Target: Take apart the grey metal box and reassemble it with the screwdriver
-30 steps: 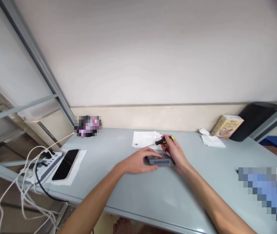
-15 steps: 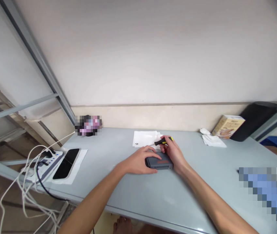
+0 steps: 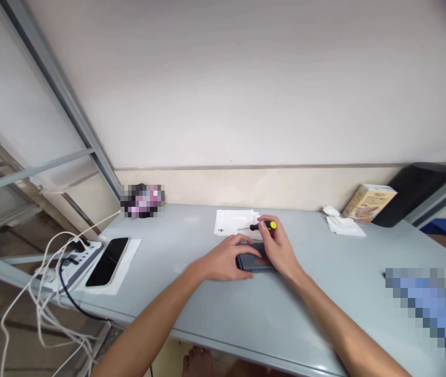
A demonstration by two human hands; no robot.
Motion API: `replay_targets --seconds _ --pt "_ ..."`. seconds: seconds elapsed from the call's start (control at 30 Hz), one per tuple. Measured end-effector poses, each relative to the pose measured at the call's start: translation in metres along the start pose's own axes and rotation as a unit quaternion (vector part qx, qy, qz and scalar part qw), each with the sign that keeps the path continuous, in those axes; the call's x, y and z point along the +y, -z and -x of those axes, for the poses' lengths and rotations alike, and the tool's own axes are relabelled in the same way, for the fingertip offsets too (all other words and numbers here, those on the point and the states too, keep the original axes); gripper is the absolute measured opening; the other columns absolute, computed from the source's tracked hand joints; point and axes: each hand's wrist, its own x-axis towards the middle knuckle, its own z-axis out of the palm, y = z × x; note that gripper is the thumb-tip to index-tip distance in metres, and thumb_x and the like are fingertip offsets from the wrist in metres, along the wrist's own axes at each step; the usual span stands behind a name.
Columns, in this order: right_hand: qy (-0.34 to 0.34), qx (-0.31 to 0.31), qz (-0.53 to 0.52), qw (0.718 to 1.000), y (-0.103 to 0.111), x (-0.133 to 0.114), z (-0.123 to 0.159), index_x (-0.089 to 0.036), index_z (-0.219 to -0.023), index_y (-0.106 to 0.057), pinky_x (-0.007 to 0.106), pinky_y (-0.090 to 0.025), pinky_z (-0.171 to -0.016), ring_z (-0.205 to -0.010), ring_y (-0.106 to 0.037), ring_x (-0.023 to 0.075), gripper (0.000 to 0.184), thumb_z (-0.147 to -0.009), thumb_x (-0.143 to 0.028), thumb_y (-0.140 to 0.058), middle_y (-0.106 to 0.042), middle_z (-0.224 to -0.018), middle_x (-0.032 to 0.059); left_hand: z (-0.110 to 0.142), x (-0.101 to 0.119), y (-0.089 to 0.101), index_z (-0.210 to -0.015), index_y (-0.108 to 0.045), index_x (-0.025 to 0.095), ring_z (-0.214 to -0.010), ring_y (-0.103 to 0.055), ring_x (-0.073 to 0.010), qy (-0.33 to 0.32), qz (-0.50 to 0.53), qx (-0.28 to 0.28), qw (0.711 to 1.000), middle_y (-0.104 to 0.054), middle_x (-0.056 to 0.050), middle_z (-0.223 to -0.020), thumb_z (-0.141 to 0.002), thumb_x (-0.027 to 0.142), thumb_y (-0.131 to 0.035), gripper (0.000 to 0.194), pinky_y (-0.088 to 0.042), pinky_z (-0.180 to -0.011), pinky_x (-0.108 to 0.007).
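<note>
A dark grey box-shaped device [image 3: 251, 262] with a row of vent slots along its near side lies on the desk in front of me. My left hand [image 3: 228, 258] is closed around its left end, fingers on top and thumb at the near side. In my right hand [image 3: 275, 243] is a screwdriver [image 3: 254, 227] with a black and yellow handle. Its thin shaft points left, above the white sheets [image 3: 234, 219] behind the device. The right hand's wrist side covers the device's right end; whether they touch I cannot tell.
To the left lie a phone [image 3: 108, 262] on white paper and a power strip [image 3: 77, 265] with tangled white cables [image 3: 45, 319]. A yellow box [image 3: 370, 203], crumpled tissue [image 3: 344, 225] and a black cylinder [image 3: 411, 193] stand at the back right. The grey desk [image 3: 223, 309] carries everything.
The device's near side has tipped down, so more of its top shows. My right hand has turned the screwdriver, bringing the handle's yellow end into view. The left hand keeps its grip.
</note>
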Motion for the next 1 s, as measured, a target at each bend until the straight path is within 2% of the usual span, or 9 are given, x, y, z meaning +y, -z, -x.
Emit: replay_targets --seconds 0.13,0.27,0.4,0.57,0.63,0.7,0.77,0.87,1.0 --pt "0.035 -0.059 0.033 0.997 -0.001 -0.007 0.009 -0.029 -0.116 -0.063 0.028 -0.049 -0.046 -0.08 -0.06 0.0205 0.041 -0.094 -0.062 -0.058 -0.06 -0.114 0.0079 -0.002 -0.001 -0.001 -0.122 -0.074 0.029 -0.133 -0.055 -0.0276 -0.015 0.005 0.007 1.0 -0.055 -0.008 -0.139 -0.078 0.031 -0.087 0.047 -0.041 -0.122 -0.042" --pt "0.047 -0.031 0.018 0.998 0.0 -0.007 0.009 -0.028 -0.112 -0.062 0.027 -0.047 -0.048 -0.076 -0.059 0.0198 0.037 -0.097 -0.061 -0.055 -0.063 -0.103 0.0061 -0.002 0.002 0.0 -0.123 -0.074 0.029 -0.136 -0.054 -0.0276 -0.021 0.01 0.005 1.0 -0.055 -0.008 -0.141 -0.08 0.032 -0.086 0.045 -0.04 -0.123 -0.042" --pt "0.068 0.059 -0.021 0.996 0.005 -0.002 0.003 -0.025 -0.1 -0.06 0.029 -0.047 -0.058 -0.071 -0.056 0.0182 0.037 -0.099 -0.062 -0.053 -0.061 -0.084 0.0019 0.001 0.008 0.01 -0.131 -0.07 0.032 -0.139 -0.053 -0.0284 0.006 0.04 -0.018 0.999 -0.053 -0.008 -0.147 -0.082 0.038 -0.086 0.052 -0.04 -0.123 -0.044" --pt "0.083 0.223 -0.02 0.971 0.015 0.001 -0.004 -0.023 -0.087 -0.059 0.03 -0.044 -0.065 -0.072 -0.053 0.0175 0.041 -0.096 -0.063 -0.056 -0.06 -0.082 0.0018 0.003 0.005 0.031 -0.145 -0.059 0.031 -0.14 -0.051 -0.0304 0.089 0.053 -0.058 0.993 -0.052 -0.011 -0.149 -0.079 0.05 -0.086 0.074 -0.039 -0.122 -0.047" --pt "0.088 0.249 -0.011 0.964 0.016 0.0 -0.004 -0.023 -0.084 -0.058 0.03 -0.042 -0.065 -0.07 -0.051 0.0169 0.041 -0.096 -0.061 -0.056 -0.058 -0.079 0.0009 0.004 0.001 0.034 -0.145 -0.06 0.03 -0.137 -0.053 -0.0296 0.1 0.057 -0.06 0.991 -0.056 -0.011 -0.145 -0.081 0.051 -0.084 0.072 -0.041 -0.119 -0.046" --pt "0.087 0.232 -0.009 0.969 0.015 -0.002 -0.002 -0.023 -0.082 -0.057 0.03 -0.042 -0.064 -0.067 -0.05 0.0164 0.04 -0.096 -0.06 -0.056 -0.057 -0.075 -0.0003 0.005 -0.001 0.034 -0.144 -0.061 0.029 -0.134 -0.055 -0.0279 0.099 0.065 -0.053 0.992 -0.06 -0.01 -0.142 -0.087 0.047 -0.079 0.062 -0.043 -0.117 -0.044" --pt "0.078 0.186 -0.016 0.979 0.011 -0.005 0.002 -0.023 -0.08 -0.057 0.03 -0.041 -0.062 -0.064 -0.049 0.0162 0.039 -0.095 -0.059 -0.057 -0.055 -0.071 -0.0014 0.004 -0.001 0.032 -0.142 -0.062 0.027 -0.134 -0.056 -0.0272 0.098 0.067 -0.039 0.992 -0.062 -0.01 -0.141 -0.091 0.039 -0.074 0.054 -0.043 -0.117 -0.043" --pt "0.072 0.123 -0.017 0.99 0.004 -0.009 0.007 -0.024 -0.079 -0.057 0.03 -0.041 -0.058 -0.06 -0.048 0.0164 0.036 -0.094 -0.058 -0.059 -0.054 -0.067 -0.0019 0.003 0.002 0.029 -0.142 -0.062 0.028 -0.136 -0.053 -0.0279 0.101 0.063 -0.032 0.992 -0.064 -0.009 -0.14 -0.09 0.031 -0.072 0.053 -0.041 -0.119 -0.045" --pt "0.096 0.093 0.016 0.991 0.003 -0.014 0.011 -0.025 -0.079 -0.058 0.03 -0.044 -0.06 -0.062 -0.05 0.0171 0.034 -0.094 -0.054 -0.059 -0.056 -0.067 -0.0011 0.002 0.005 0.029 -0.142 -0.062 0.029 -0.137 -0.051 -0.0282 0.092 0.059 -0.034 0.993 -0.065 -0.007 -0.139 -0.09 0.03 -0.072 0.053 -0.038 -0.121 -0.047"
